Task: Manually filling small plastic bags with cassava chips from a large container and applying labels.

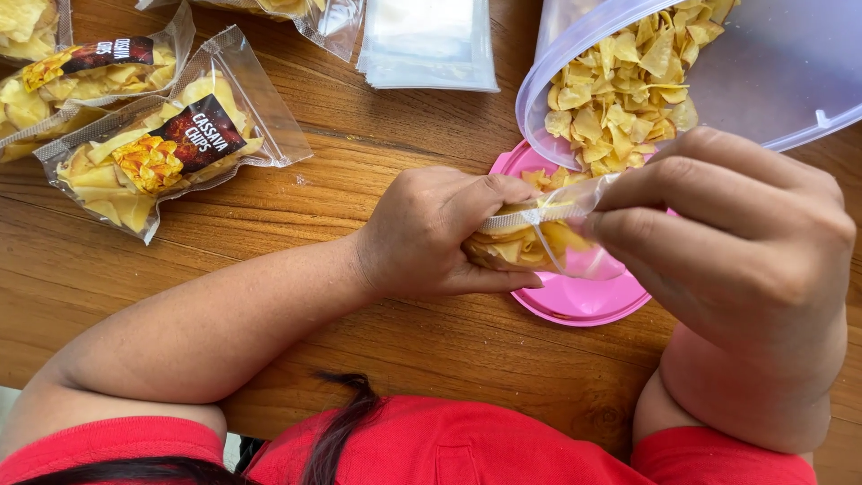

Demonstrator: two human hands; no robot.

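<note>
My left hand (440, 233) grips a small clear plastic bag (539, 241) filled with yellow chips, holding it at its body and zip top. My right hand (736, 233) pinches the same bag's zip edge from the right. The bag hangs just above a pink round lid or plate (575, 301) on the wooden table (359, 180). Right behind my hands a large clear plastic container (772, 63) lies tilted on its side, full of loose yellow chips (620, 99), with its mouth over the pink plate.
Several filled, labelled chip bags (171, 144) lie at the left of the table. A stack of empty clear bags (426, 40) sits at the top middle. My red shirt fills the bottom edge.
</note>
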